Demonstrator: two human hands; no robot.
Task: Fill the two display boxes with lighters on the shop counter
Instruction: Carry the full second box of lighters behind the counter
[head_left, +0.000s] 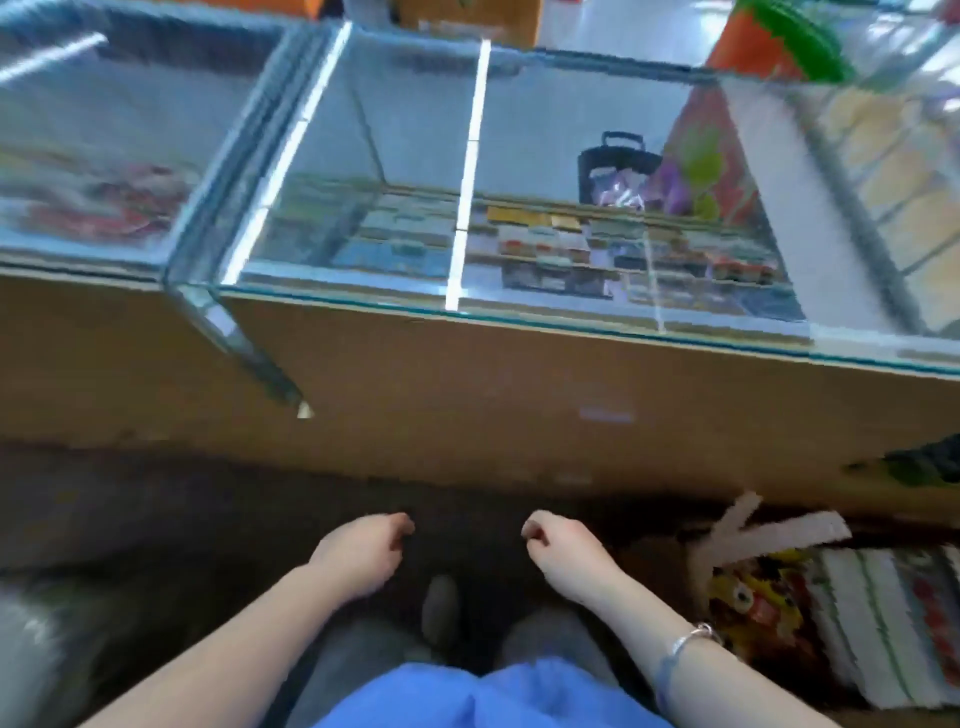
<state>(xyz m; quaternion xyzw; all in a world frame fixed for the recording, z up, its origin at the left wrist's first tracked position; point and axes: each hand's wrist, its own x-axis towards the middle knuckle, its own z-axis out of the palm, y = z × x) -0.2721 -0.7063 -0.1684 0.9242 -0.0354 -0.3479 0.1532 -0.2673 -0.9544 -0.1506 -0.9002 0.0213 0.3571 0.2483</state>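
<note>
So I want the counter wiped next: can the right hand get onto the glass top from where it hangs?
Probably yes: the right hand hangs empty below the glass top, with nothing between them.

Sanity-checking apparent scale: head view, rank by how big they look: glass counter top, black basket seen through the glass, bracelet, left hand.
1. glass counter top
2. left hand, nearer the camera, so unsure against the basket
3. black basket
4. bracelet
</note>
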